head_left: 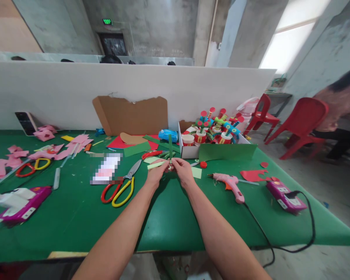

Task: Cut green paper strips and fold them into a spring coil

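My left hand (157, 172) and my right hand (183, 171) meet above the middle of the table, fingers pinched together. Between them are two paper strips: a dark green strip (170, 144) standing upright, and a pale green strip (155, 165) sticking out leftward past my left fingers. Where the strips join is mostly covered by my fingertips. Just beyond lie folded green paper springs (167, 154) and red-handled scissors (151, 154). A pale green paper piece (196, 172) rests beside my right hand. Larger scissors (122, 186) with red and yellow handles lie left of my left hand.
A pink glue gun (229, 184) with a black cord lies on the right, near a purple power strip (286, 197). Finished paper figures (218, 126) fill a white box behind a green sheet (227, 152). Pink paper pieces (76, 147) and another power strip (26, 206) are leftward.
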Available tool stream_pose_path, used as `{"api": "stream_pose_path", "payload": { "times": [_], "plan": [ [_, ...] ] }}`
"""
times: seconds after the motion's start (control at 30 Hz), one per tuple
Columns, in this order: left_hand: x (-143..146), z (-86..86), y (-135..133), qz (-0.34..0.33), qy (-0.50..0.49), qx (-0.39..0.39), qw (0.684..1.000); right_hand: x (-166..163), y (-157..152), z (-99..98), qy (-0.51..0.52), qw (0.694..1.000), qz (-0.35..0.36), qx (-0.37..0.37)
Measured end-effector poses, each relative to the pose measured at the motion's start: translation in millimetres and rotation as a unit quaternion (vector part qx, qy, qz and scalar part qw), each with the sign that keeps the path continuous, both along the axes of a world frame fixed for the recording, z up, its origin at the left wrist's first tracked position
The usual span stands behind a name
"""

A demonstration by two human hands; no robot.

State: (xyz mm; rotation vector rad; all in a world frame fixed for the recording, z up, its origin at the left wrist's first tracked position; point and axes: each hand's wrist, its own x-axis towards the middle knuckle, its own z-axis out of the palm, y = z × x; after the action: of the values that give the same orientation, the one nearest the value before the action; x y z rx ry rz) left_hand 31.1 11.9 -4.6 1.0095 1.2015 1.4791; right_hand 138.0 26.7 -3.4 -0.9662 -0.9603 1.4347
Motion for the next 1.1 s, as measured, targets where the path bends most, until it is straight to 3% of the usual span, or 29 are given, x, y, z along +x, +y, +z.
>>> {"api": "stream_pose_path", "payload": {
  "times": [0.3, 0.6, 0.87, 1.1],
  "plan": [
    [-1.1, 1.9, -2.2, 0.031, 0.059, 0.002, 0.998, 3.1, 1.3, -1.7, -0.015, 1.000, 0.003, -0.006],
    [-1.3, 2.4, -2.9, 0.027, 0.056, 0.005, 0.998, 2.8, 2.2, -2.3, -0.043, 0.999, 0.014, 0.020],
    [1.6, 1.7, -2.1, -0.013, -0.015, -0.011, 1.000, 2.8, 4.8, -4.8, -0.093, 0.992, -0.007, 0.089],
    [-1.3, -4.1, 2.8, -0.005, -0.058, -0.014, 0.998, 3.5, 3.1, -4.1, -0.124, 0.984, -0.002, 0.125]
  ]
}}
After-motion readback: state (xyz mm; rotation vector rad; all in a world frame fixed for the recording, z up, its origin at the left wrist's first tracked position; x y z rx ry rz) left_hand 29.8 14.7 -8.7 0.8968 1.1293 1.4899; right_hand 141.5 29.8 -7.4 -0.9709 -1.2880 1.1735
